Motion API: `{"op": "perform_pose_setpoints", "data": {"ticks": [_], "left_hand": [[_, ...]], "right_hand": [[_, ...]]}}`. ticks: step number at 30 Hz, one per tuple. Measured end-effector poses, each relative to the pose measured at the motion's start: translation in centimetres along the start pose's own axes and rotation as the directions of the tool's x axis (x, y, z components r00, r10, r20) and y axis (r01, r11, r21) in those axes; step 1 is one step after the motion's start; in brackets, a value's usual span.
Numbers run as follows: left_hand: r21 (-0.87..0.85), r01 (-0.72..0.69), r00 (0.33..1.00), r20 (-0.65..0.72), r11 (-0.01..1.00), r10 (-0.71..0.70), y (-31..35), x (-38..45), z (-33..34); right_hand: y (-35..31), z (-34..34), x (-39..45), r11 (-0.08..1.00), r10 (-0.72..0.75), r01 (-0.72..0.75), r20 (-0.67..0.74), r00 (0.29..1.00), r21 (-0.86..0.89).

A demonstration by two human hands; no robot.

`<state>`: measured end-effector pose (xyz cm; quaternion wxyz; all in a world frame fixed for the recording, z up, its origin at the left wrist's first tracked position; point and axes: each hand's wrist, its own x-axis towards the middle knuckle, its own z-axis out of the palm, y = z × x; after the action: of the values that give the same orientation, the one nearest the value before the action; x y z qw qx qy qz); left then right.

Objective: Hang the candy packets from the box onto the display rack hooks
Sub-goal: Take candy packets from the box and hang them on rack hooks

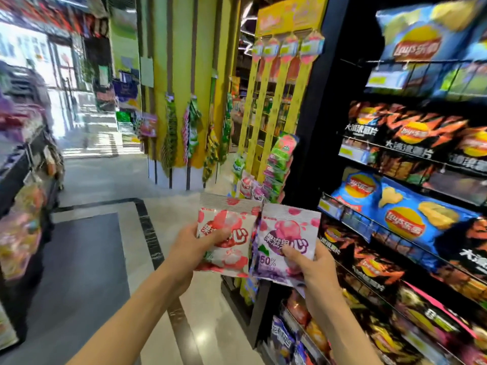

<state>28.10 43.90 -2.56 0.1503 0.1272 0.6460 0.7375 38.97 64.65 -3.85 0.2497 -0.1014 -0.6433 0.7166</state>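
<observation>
I stand in the aisle with one packet in each hand, so the task is somewhere in the middle, I think. The yellow rack [274, 101] ahead of me already carries some packets: a small row hangs at its top edge, and a thicker bunch [280, 164] hangs low at its right side. Between them the long yellow strips look mostly bare, so many hooks are left to fill. The box is not in view, and I cannot tell how many packets remain in it.

My left hand [196, 241] holds the red packet [226, 233]; the thumb lies across its front and the fingers are curled behind its left edge. My right hand [305, 262] pinches the purple packet [286, 238] at its lower right corner, thumb on the front, fingers behind. The two packets stand upright side by side, their inner edges touching or slightly overlapping; I cannot tell which. Both are below the rack and in front of its lower part, not yet on any hook. At my right side are the shelves [411, 196] with chips, just beside the purple packet.
</observation>
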Motion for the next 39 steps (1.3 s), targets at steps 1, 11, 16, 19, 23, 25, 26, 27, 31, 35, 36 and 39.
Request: {"op": "perform_pose_setpoints", "data": {"ticks": [1,11,16,19,23,25,26,27,31,35,36,39], "left_hand": [[-0.004,-0.008,1.000,0.004,1.000,0.008,0.3,0.9,-1.0],[-0.028,-0.017,0.999,-0.045,0.999,0.015,0.6,11.1,-8.4],[-0.038,0.007,0.998,-0.062,0.999,-0.009,-0.8,18.8,-10.1],[-0.015,0.030,0.999,-0.034,0.999,-0.030,-1.4,24.5,-10.2],[0.029,0.041,0.999,0.016,0.999,-0.042,-1.3,32.3,-9.3],[0.046,0.043,0.998,0.039,0.998,-0.044,-1.2,35.9,-8.9],[0.050,0.041,0.998,0.050,0.998,-0.043,-1.0,37.6,-8.8],[0.055,0.042,0.997,0.064,0.998,-0.045,-0.9,39.3,-8.7],[0.084,0.063,0.991,0.114,0.994,-0.073,-1.2,45.6,-8.1],[0.095,0.093,0.976,0.186,0.991,-0.110,-2.3,51.3,-6.5],[0.097,0.099,0.970,0.212,0.990,-0.118,-2.7,52.9,-6.0],[0.082,0.102,0.950,0.289,0.991,-0.122,-3.5,57.3,-4.4]], "right_hand": [[0.1,1.1,0.8,1.000,-0.014,0.014,-0.013,1.000,-0.004],[3.9,9.0,10.5,0.994,-0.077,0.070,-0.091,0.993,-0.085],[6.4,11.3,17.3,0.995,-0.082,0.076,-0.094,0.992,-0.069],[8.7,11.9,22.0,0.994,-0.082,0.069,-0.150,0.985,-0.089],[10.8,12.5,28.7,0.997,-0.061,0.045,-0.238,0.969,-0.069],[11.6,12.7,31.8,0.998,-0.049,0.036,-0.244,0.969,-0.055],[11.8,12.9,33.2,0.999,-0.045,0.038,-0.237,0.970,-0.032],[12.1,13.0,34.5,0.999,-0.044,0.043,-0.230,0.972,-0.012],[13.5,12.9,38.5,0.999,-0.016,0.004,-0.309,0.951,-0.040],[14.4,12.4,41.5,0.995,-0.053,0.015,-0.386,0.921,-0.101],[14.5,12.3,42.2,0.992,-0.068,0.020,-0.406,0.911,-0.121],[15.0,12.0,44.3,0.983,-0.106,0.017,-0.478,0.872,-0.185]]}}
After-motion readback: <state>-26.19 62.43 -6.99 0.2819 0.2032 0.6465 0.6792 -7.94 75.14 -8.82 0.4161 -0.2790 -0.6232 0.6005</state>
